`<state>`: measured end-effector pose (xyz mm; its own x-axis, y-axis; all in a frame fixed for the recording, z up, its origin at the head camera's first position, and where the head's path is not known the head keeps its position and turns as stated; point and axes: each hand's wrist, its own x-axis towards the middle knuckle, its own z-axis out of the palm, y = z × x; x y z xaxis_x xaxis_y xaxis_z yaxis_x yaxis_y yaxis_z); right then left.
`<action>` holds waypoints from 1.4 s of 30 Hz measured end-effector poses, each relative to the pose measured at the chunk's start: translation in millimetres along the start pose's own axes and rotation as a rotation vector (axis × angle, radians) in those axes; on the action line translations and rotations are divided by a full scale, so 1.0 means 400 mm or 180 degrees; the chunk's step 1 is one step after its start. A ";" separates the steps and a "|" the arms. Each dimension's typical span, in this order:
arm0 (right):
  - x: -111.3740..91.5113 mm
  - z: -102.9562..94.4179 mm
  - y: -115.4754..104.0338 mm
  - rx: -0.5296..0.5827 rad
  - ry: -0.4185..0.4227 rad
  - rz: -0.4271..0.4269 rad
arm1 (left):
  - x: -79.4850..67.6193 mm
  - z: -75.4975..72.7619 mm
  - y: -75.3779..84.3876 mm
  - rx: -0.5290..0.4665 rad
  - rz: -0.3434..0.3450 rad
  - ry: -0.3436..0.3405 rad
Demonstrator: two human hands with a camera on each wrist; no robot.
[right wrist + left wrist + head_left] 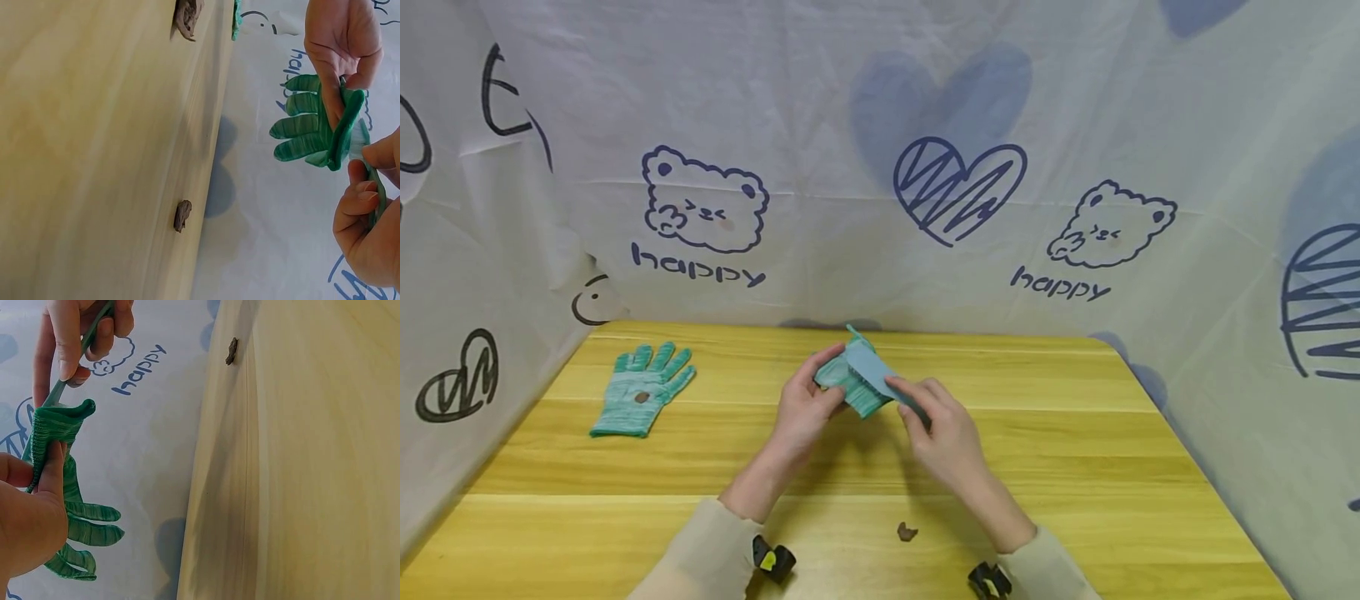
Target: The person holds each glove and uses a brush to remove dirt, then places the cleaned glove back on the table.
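A green knitted glove (852,385) is held up over the table, its cuff toward the person. My left hand (805,404) grips it near the cuff, with the thumb on the near side. Several of its fingers hang loose in the left wrist view. My right hand (946,429) holds a flat light-blue bladed tool (868,367) by its darker handle, index finger laid along the top. The blade lies against the glove, and a fine toothed edge shows along one side. In the right wrist view, the glove's cuff (345,134) overlaps part of the blade.
A second green glove (625,408) lies flat on the left of the wooden table (1075,467), a brown patch (642,397) on its palm. A small brown lump (907,532) sits near the front; the right wrist view shows another lump (186,19). Printed cloth (820,233) surrounds the table.
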<state>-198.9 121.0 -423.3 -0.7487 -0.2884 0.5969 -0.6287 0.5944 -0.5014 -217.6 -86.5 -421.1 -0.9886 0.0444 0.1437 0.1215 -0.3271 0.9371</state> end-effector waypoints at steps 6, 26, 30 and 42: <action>0.003 -0.009 0.013 0.0059 0.0185 0.0093 | 0.000 0.003 0.001 0.0001 0.0045 0.0122; 0.006 -0.019 -0.001 0.0324 0.0079 -0.0036 | -0.001 -0.002 0.002 0.0036 -0.0001 0.0071; 0.001 -0.007 -0.008 0.0287 0.0012 -0.0201 | -0.002 -0.002 0.000 0.0058 -0.0001 0.0070; -0.012 0.014 -0.030 0.0246 -0.0246 -0.0188 | -0.001 -0.001 -0.004 0.0057 0.0106 0.0091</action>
<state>-188.8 111.2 -423.5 -0.7219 -0.3801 0.5783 -0.6844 0.5160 -0.5151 -217.4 -86.2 -422.9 -0.9861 0.0068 0.1660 0.1557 -0.3111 0.9375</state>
